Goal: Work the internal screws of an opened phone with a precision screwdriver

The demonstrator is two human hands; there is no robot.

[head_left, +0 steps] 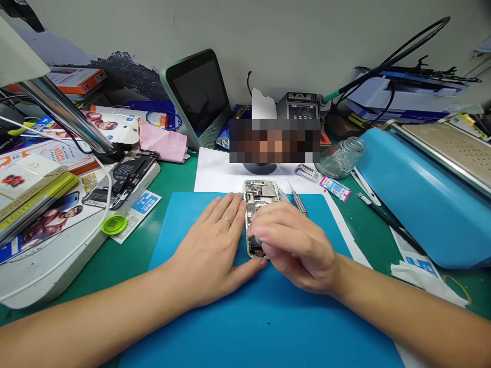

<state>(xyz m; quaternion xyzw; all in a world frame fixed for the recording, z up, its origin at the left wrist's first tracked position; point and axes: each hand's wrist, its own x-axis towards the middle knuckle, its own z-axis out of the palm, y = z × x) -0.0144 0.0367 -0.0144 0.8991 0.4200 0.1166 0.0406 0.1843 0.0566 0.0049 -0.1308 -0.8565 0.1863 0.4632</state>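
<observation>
An opened phone (264,190) with its inner parts bare lies on the blue mat (215,327). My left hand (215,245) is flat on the mat with fingers stretched out. Its fingertips are along the phone's left edge, and the thumb touches the bottom edge. Over the phone's lower right part, my right hand (295,243) is closed around a small screwdriver (259,242). Only the grey end of it shows; the tip is hidden. Just beyond my right hand lies another screwdriver (298,201), with a similar grey tool partly covered beside it.
Left of the mat, a second dismantled phone (125,176) rests on a white device near a green cap (114,224). A screen (199,87) stands behind. On the right are a glass jar (341,156), a black-handled tool (387,220) and a large blue machine (414,194).
</observation>
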